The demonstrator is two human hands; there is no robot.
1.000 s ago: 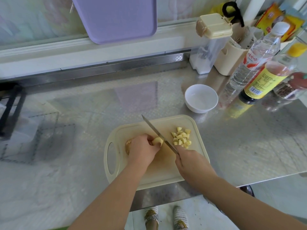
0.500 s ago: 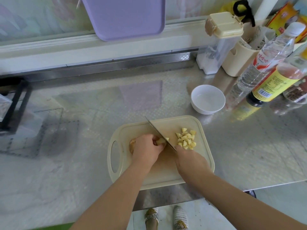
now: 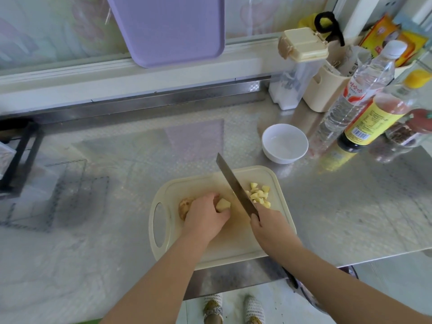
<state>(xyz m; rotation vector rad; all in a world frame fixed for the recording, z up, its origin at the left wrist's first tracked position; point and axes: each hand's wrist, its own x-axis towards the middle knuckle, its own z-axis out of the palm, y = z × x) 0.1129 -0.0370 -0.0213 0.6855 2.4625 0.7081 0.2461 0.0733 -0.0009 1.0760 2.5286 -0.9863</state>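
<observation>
The tabletop [image 3: 117,148] is sheet steel, matte and faintly embossed, with blurred reflections across it. A flat lilac plastic board [image 3: 166,29] with rounded corners hangs over the pale ledge behind it. Near the front edge lies a cream plastic cutting board [image 3: 233,249], a smooth rounded rectangle with a raised rim and an oval grip hole at its left end. At the far right stand a ribbed clear plastic bottle [image 3: 364,85] and a dark sauce bottle [image 3: 371,120] with a yellow label. A small, glossy white bowl [image 3: 280,159] sits just beyond the cutting board's far right corner.

The right hand [image 3: 268,225] is wrapped around the handle of a knife [image 3: 233,185], whose long, narrow, dull steel blade slants away to the left, its tip past the board's far edge. The left hand [image 3: 205,216] curls over a vegetable chunk [image 3: 222,204] in the middle of the cutting board, gripping it; its flesh is pale yellow and cleanly faceted, with rough tan skin at the left end. The blade stands between that chunk and a loose heap of small yellow cubes [image 3: 258,195].
</observation>
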